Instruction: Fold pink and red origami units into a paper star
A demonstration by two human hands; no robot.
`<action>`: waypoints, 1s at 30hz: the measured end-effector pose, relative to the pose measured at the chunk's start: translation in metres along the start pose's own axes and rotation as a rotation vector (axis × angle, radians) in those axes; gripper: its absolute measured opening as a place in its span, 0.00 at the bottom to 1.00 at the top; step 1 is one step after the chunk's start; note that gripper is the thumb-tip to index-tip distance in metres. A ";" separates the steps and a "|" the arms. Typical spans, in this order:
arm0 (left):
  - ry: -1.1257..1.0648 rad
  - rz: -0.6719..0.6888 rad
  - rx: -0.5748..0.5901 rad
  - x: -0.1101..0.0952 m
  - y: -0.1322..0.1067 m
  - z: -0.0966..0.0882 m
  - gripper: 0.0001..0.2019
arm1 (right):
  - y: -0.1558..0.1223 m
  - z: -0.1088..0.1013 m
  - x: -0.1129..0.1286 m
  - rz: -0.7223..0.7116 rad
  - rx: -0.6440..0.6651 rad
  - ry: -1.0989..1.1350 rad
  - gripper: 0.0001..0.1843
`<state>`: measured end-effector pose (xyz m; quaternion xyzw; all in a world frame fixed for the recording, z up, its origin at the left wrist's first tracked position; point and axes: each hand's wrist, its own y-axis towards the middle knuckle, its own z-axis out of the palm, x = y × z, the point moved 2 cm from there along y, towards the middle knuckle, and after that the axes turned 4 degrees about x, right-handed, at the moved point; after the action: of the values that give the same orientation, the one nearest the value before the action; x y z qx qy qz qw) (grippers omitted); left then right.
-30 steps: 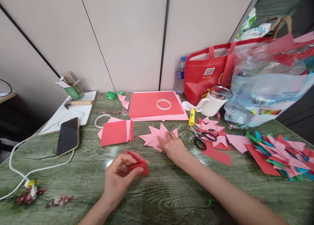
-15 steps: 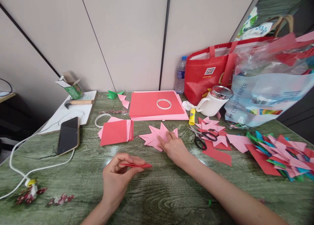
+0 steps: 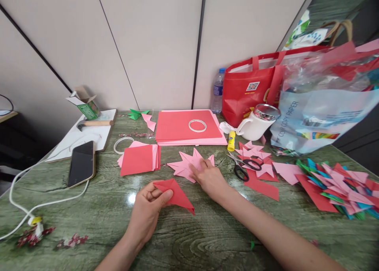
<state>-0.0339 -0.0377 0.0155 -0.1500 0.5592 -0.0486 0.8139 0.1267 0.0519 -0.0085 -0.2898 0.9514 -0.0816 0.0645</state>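
My left hand [image 3: 146, 210] pinches a folded red paper triangle [image 3: 178, 195] just above the green table [image 3: 183, 239], its point aimed right and down. My right hand [image 3: 211, 179] rests with its fingers pressed flat on a pink star-shaped piece of folded paper [image 3: 186, 164] in the middle of the table. Left of the star lies a small stack of red and pink paper squares [image 3: 138, 159]. Behind it sits a large stack of red sheets [image 3: 185, 126] with a white ring [image 3: 197, 125] on top.
Scissors [image 3: 241, 165], a yellow glue stick [image 3: 231, 140] and a white mug [image 3: 257, 122] lie to the right, with more folded pieces [image 3: 337, 184]. A red bag [image 3: 251, 85] and plastic bag [image 3: 322, 105] stand behind. A phone [image 3: 81, 163] and cable [image 3: 44, 204] lie left.
My left hand has turned the red folded piece from edge-on to flat-faced and shifted it slightly toward the pink star. My right hand has stayed on the star.
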 end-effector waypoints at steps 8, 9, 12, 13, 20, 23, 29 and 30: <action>0.112 0.074 -0.115 0.002 0.002 -0.006 0.12 | 0.000 -0.002 0.001 0.009 0.021 0.008 0.24; 0.147 0.082 -0.122 0.002 0.003 -0.006 0.12 | 0.000 -0.002 0.001 0.010 0.025 0.010 0.24; 0.208 0.070 -0.134 0.004 0.007 -0.009 0.13 | 0.000 -0.003 0.001 0.015 0.035 0.018 0.24; 0.211 0.056 -0.138 0.005 0.009 -0.010 0.14 | 0.000 -0.003 0.001 0.016 0.037 0.019 0.24; 0.308 0.036 -0.147 0.005 0.024 -0.023 0.18 | -0.001 -0.002 0.000 -0.002 0.022 0.002 0.24; 0.348 -0.021 -0.105 0.005 0.031 -0.023 0.14 | -0.001 -0.001 0.000 -0.005 0.009 0.006 0.24; 0.351 -0.175 0.047 0.007 0.041 -0.016 0.15 | 0.000 0.000 0.000 0.003 0.017 0.011 0.24; 0.366 -0.204 0.079 0.008 0.042 -0.015 0.16 | 0.001 0.000 0.000 0.005 0.018 0.014 0.25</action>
<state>-0.0487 -0.0030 -0.0087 -0.1628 0.6771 -0.1791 0.6949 0.1264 0.0523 -0.0086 -0.2862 0.9518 -0.0923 0.0607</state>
